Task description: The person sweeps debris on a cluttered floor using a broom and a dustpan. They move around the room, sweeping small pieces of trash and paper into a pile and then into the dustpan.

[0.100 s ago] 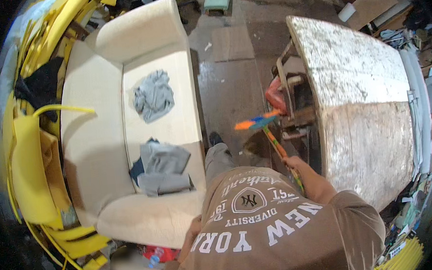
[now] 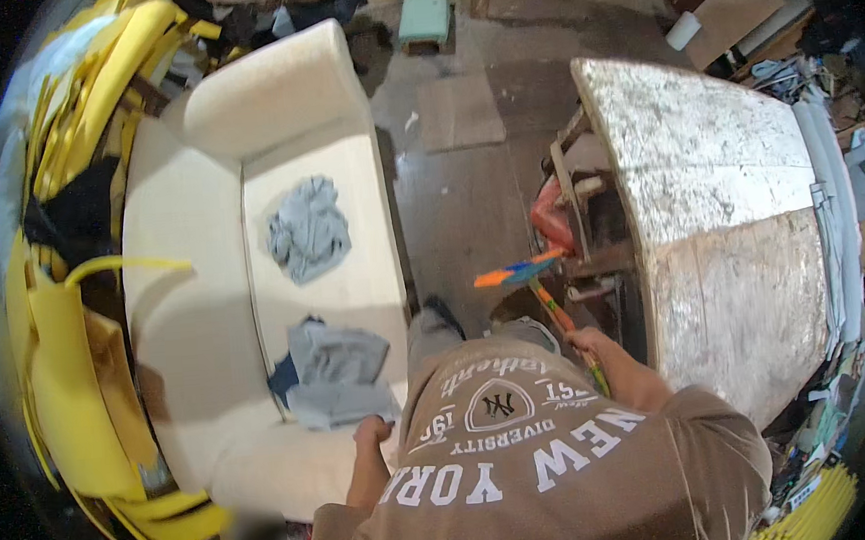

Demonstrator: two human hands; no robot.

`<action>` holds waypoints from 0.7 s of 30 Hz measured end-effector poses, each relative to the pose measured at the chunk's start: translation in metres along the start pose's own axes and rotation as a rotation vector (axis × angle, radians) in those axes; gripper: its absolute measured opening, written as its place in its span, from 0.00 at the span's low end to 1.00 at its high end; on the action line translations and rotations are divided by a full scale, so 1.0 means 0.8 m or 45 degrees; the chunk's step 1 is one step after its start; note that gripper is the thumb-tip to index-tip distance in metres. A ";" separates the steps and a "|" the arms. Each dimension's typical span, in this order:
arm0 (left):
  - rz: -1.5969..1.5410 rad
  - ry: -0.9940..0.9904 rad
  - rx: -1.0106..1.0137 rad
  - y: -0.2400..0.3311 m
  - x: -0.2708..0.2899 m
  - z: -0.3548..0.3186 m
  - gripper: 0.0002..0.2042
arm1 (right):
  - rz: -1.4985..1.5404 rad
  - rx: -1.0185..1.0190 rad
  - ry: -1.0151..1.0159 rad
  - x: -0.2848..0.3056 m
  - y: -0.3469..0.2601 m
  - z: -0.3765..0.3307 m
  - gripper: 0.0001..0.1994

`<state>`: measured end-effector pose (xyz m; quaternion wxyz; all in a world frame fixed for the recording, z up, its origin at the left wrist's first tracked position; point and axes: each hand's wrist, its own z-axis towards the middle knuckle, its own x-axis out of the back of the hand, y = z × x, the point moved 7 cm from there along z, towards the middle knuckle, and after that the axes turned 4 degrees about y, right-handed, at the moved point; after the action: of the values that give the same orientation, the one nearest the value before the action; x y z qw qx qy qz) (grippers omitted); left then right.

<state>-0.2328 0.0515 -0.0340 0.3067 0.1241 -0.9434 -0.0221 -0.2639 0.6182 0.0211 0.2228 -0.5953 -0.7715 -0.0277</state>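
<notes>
the right hand is closed round the handle of an orange and blue brush, head raised over the floor beside the white counter. the left hand rests loosely curled on the cream sofa front edge (likely bracing), holding nothing, just beside a grey cloth.

A cream upholstered sofa stood on a dark, stained concrete floor. Yellow foam sheets were heaped along its far side. Opposite stood a white, paint-spattered worktable. A small pale green stool sat beyond.
</notes>
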 end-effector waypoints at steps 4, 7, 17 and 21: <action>-0.593 0.576 -0.330 0.166 0.359 0.111 0.21 | 0.154 -0.012 0.029 0.023 -0.107 0.027 0.12; -0.605 0.744 -0.669 0.304 0.557 0.153 0.17 | 0.433 -0.010 0.048 0.024 -0.176 0.063 0.10; -0.748 0.505 -0.326 0.426 0.671 0.380 0.21 | 0.134 0.272 0.116 0.195 -0.516 0.239 0.20; -0.515 0.059 -0.192 0.465 0.557 0.399 0.22 | -0.316 0.324 0.203 0.319 -0.614 0.337 0.27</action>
<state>-0.8495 0.2902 0.0069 0.3259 0.2879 -0.8877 -0.1509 -0.8538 0.7906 -0.0161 0.3515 -0.4586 -0.8162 -0.0040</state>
